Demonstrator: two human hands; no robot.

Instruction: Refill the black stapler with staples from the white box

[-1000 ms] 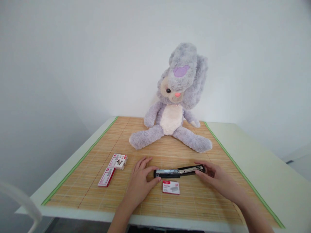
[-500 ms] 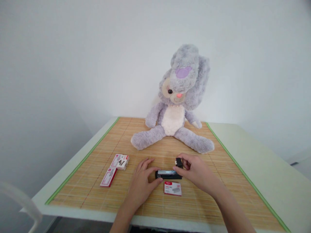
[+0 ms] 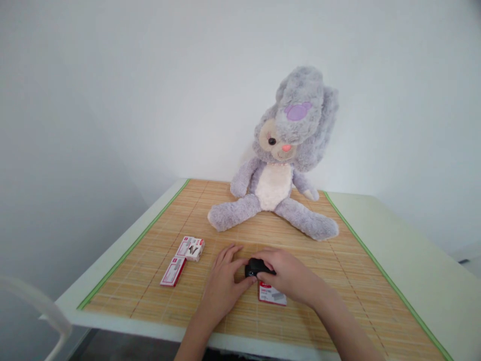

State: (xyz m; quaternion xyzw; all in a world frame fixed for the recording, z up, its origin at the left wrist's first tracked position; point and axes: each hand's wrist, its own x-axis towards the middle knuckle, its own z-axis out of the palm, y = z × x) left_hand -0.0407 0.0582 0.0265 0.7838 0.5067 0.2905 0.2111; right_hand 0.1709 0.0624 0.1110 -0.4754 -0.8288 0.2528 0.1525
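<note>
A small black stapler lies on the bamboo mat, its upper arm now down over the base. My right hand wraps over it from the right, closed on its top and hiding its right end. With thumb and forefinger, my left hand steadies the stapler's left end, while its other fingers stretch out over the mat. A white and red box of staples lies just in front of the stapler, partly under my right hand.
Left of my hands lie two flat red and white boxes and a small box with a stapler picture. A grey plush rabbit sits at the back against the wall. Green edging borders the bamboo mat.
My right hand has brought the stapler's raised upper arm down and left onto its base, covering the metal channel. My left hand stays at the left end. The view has shifted slightly.
</note>
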